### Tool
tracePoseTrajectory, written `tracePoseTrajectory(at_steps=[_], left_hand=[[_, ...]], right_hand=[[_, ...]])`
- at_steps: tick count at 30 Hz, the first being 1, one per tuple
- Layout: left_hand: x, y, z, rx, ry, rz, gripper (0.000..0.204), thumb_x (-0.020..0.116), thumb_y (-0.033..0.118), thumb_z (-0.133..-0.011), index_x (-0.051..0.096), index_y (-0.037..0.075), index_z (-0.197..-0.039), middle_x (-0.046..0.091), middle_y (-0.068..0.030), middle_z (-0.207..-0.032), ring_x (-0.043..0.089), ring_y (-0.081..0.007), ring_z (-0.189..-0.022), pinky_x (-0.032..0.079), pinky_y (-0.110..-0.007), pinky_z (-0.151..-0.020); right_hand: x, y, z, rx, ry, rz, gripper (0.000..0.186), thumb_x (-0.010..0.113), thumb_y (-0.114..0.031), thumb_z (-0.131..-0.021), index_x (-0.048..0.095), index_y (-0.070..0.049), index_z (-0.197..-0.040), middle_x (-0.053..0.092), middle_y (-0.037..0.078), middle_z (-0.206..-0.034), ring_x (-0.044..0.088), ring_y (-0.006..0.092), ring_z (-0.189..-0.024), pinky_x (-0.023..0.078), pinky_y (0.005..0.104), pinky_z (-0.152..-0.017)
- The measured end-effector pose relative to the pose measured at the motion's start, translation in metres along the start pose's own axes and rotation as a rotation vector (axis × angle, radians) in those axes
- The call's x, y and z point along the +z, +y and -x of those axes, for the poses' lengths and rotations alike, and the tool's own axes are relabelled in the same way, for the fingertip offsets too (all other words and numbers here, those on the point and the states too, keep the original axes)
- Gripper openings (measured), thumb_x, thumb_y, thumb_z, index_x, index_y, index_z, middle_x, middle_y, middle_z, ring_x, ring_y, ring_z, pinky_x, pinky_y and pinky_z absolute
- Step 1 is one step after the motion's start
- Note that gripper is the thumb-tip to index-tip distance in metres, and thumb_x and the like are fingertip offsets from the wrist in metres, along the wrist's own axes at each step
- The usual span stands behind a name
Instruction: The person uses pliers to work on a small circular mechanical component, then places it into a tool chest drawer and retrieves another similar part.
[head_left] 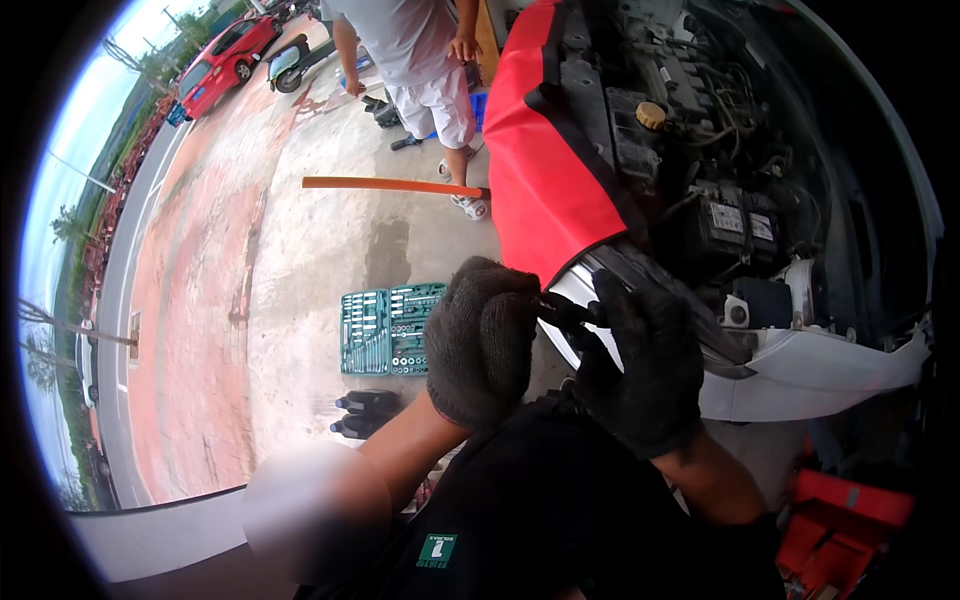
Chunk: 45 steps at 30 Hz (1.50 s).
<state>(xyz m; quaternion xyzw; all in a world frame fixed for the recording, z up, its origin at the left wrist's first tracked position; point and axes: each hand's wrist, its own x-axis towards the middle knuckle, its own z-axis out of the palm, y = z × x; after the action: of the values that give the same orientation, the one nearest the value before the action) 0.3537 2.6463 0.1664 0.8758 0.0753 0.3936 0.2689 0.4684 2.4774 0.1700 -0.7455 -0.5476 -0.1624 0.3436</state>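
My left hand (480, 340), in a dark grey knit glove, is closed around a small dark item (560, 312) that I cannot make out. My right hand (640, 365), also gloved, is at that item's other end, its index finger raised and other fingers bent against it. Both hands are in front of the white car's front corner (800, 370), just below a red cover (545, 170) draped over the bodywork beside the open engine bay (725, 150).
An orange bar (380, 183) juts left from the car. A person (410, 60) in white stands beyond it. An open green socket set (365, 330) and dark bottles (370, 405) are on the concrete. Red toolboxes (840, 515) sit lower right. A red car (215, 70) and scooter (290, 65) are farther away.
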Motion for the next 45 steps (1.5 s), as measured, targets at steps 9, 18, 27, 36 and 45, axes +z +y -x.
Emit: tracePoseTrajectory(at_steps=[9, 18, 27, 36, 45], left_hand=[[0.011, 0.004, -0.01, 0.036, -0.023, -0.004, 0.012, 0.061, -0.006, -0.087, 0.063, -0.004, -0.099, 0.062, -0.0198, -0.092, 0.065, -0.0356, -0.078, 0.052, -0.041, -0.063], [0.01, 0.037, -0.027, -0.878, -0.256, 0.76, 0.028, 0.068, -0.003, -0.09, 0.06, -0.002, -0.117, 0.069, -0.0114, -0.102, 0.068, -0.0141, -0.078, 0.055, -0.027, -0.066], [0.035, 0.036, 0.011, -0.359, -0.236, 0.238, 0.036, 0.075, 0.001, -0.085, 0.065, 0.0, -0.12, 0.072, -0.0137, -0.105, 0.076, -0.02, -0.089, 0.061, -0.03, -0.074], [0.066, 0.034, 0.045, -0.524, -0.141, 0.203, 0.029, 0.076, 0.005, -0.088, 0.065, -0.001, -0.114, 0.072, -0.0136, -0.095, 0.074, -0.0186, -0.079, 0.059, -0.029, -0.068], [0.052, 0.009, 0.032, -0.818, -0.313, 0.599, 0.03, 0.077, 0.01, -0.087, 0.066, 0.0, -0.113, 0.074, -0.0132, -0.103, 0.072, -0.0161, -0.082, 0.059, -0.03, -0.07]], right_hand=[[-0.005, 0.025, -0.003, -0.044, -0.007, -0.042, 0.068, 0.075, -0.006, -0.068, 0.058, -0.004, -0.134, 0.06, 0.014, -0.103, 0.059, 0.0347, -0.092, 0.048, 0.0469, -0.082], [0.003, 0.059, 0.004, -0.049, -0.073, -0.116, 0.064, 0.073, -0.001, -0.065, 0.059, -0.003, -0.128, 0.06, 0.016, -0.1, 0.062, 0.0369, -0.087, 0.052, 0.0477, -0.074], [0.018, 0.065, 0.051, 0.14, 0.056, -0.122, 0.047, 0.074, -0.014, -0.082, 0.06, -0.001, -0.125, 0.064, 0.015, -0.106, 0.065, 0.0347, -0.096, 0.053, 0.0439, -0.082], [0.038, 0.091, 0.066, 0.19, -0.266, -0.223, 0.031, 0.073, -0.025, -0.086, 0.061, -0.001, -0.103, 0.067, 0.015, -0.092, 0.068, 0.0353, -0.084, 0.054, 0.0446, -0.073], [0.061, 0.07, 0.086, 0.426, -0.461, -0.346, 0.04, 0.082, -0.014, -0.075, 0.063, -0.006, -0.109, 0.07, 0.012, -0.096, 0.072, 0.032, -0.085, 0.057, 0.0417, -0.069]])
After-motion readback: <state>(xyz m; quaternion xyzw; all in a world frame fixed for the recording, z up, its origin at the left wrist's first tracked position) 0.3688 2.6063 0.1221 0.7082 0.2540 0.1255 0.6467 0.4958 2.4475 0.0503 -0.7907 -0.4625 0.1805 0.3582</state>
